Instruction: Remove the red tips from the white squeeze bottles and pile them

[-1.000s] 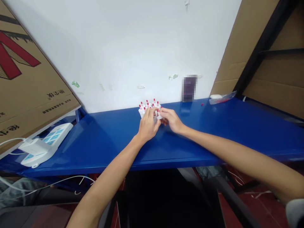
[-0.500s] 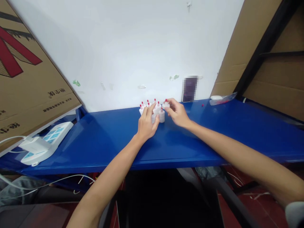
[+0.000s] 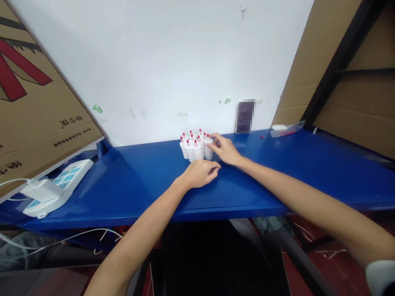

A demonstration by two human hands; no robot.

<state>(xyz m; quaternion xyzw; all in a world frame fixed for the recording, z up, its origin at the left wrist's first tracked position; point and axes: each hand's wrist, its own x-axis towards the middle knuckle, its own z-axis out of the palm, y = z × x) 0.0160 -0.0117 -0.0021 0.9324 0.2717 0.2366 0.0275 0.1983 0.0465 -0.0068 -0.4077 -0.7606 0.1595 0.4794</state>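
Note:
Several white squeeze bottles [image 3: 190, 153] with red-tipped nozzles stand upright in a tight cluster on the blue table [image 3: 138, 181], near the wall. My right hand [image 3: 226, 150] is at the cluster's right side. Its thumb and forefinger are closed about the upper part of the rightmost bottle [image 3: 209, 153], which stands among the others. My left hand [image 3: 202, 172] is just in front of the cluster, its fingers curled to the right and its fingertips close to the thumb. Nothing shows in it. It partly covers the feet of the front bottles.
A dark phone-like object [image 3: 245, 117], blurred out, leans on the wall. Right of it lie a small red cap [image 3: 261, 137] and a clear plastic bag [image 3: 288, 129] with a white item. A power strip [image 3: 61, 189] with a plug is at left. Cardboard [image 3: 40, 102] borders the left side.
My left hand has left the bottles and moved down and right, its fingers curling. My right hand has brought its bottle slightly left and down against the cluster. The view has shifted slightly.

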